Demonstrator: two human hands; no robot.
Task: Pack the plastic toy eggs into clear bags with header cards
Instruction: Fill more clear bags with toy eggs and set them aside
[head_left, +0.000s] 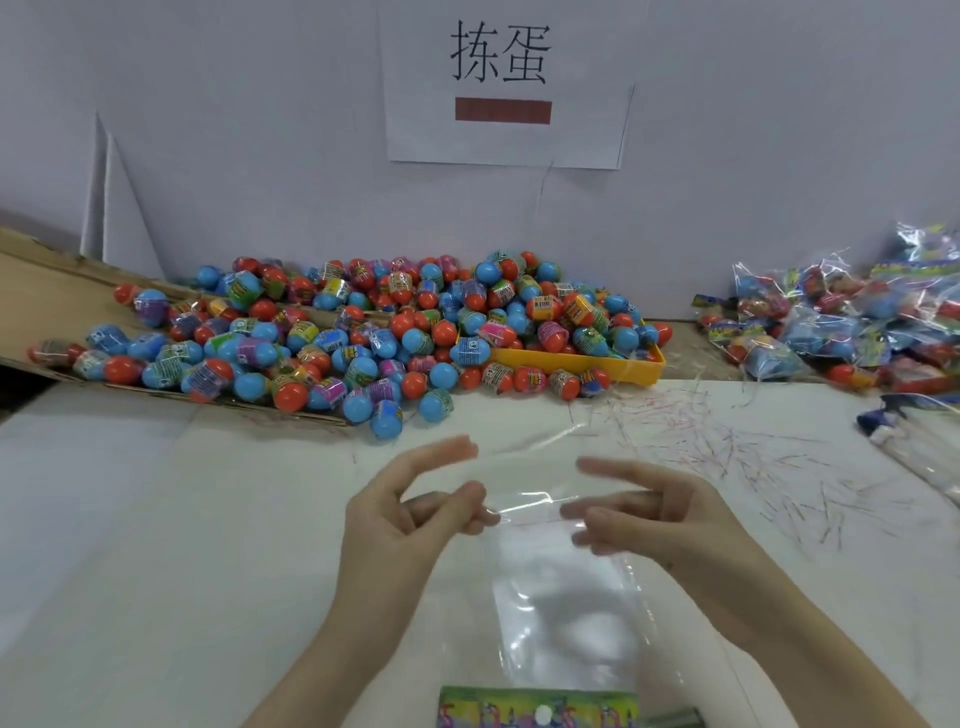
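- The left hand (415, 512) pinches the far-left corner of a clear bag (566, 613) between thumb and forefinger, with the other fingers fanned out of the way, as I read it so the thin film can be felt and parted.
- The right hand (649, 514) meets the same open edge from the right, fingers loosely curled on the film; the blur keeps me from saying how firmly it grips.
- The bag hangs from both hands over the near middle of the bench (156, 519), mouth toward the far side, and its printed header card (537, 707) sits at the near end. Held this way, the mouth faces the supply.
- The bag looks empty, so filling has not begun.
- The toy eggs (337, 338), blue and orange, lie heaped on the far side of the bench, spilling from a cardboard flap (47, 291) on the left and a yellow tray (582, 361), within easy reach of an opened bag.
- Filled bags (841, 322) pile at the far right, kept apart from the loose stock.
- Thin strips of trimmings (727, 447) litter the bench on the right.
- A paper sign (504, 83) on the far wall marks the station.
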